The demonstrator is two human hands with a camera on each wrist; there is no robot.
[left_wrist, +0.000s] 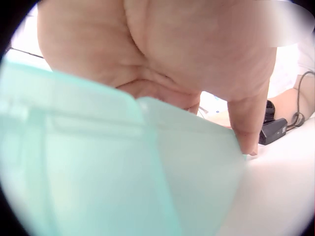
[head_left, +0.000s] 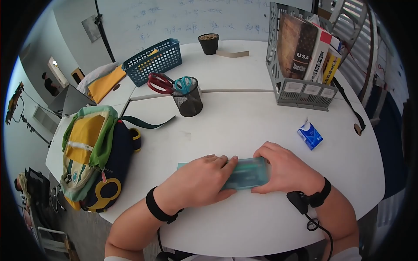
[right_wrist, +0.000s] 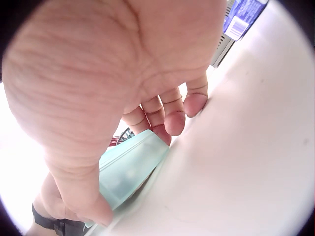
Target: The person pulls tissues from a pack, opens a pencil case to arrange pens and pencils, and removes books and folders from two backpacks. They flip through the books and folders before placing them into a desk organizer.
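A translucent teal plastic pencil case [head_left: 247, 176] lies near the table's front edge, with a blurred greenish shape showing through it. My left hand [head_left: 201, 180] lies across its left part and grips it, fingers over the far side and thumb at the near side. At the case's right end, my right hand [head_left: 287, 170] holds it between thumb and fingers. Seen from the left wrist, the case [left_wrist: 98, 162] fills the lower left below the palm. In the right wrist view, the thumb [right_wrist: 81, 191] is on one side of the case's end [right_wrist: 133, 167] and the fingers on the other.
A blue packet [head_left: 310, 135] lies to the right. Behind stand a mesh cup [head_left: 188, 103] with scissors, a blue basket [head_left: 152, 63], a plant pot [head_left: 209, 43] and a grey file holder [head_left: 305, 93] of books and boxes. A backpack [head_left: 93, 156] sits left on the white table [head_left: 217, 135].
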